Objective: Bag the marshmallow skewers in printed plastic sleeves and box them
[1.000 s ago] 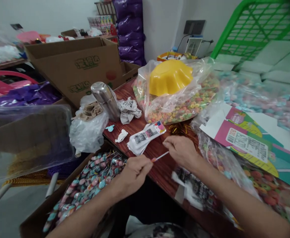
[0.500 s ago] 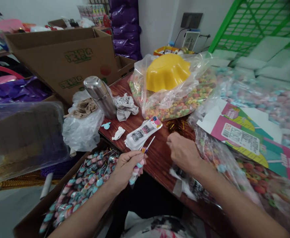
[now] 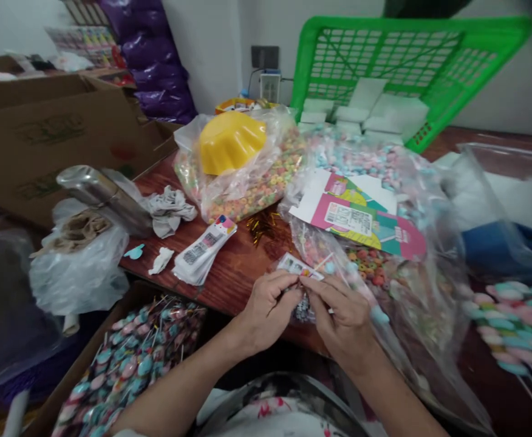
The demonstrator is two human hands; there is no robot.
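Showing brt yellow on bowl, green w/ grid pattern on crate, dk purple on stacked pkgs, wht on thin stick. Mixing pink & lt blue on boxed sweets; orange, yellow & green on bagged rings. Blocking magenta, teal, yellow & wht on card. Running dk grain thru red-brn tabletop.

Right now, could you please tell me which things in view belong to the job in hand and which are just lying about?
Seemingly in the job:
white stick, at the fingertips of the left hand and right hand
heaped candy sticks, lower left

Probably just lying about:
steel flask
crumpled grey bundle
small blue scrap
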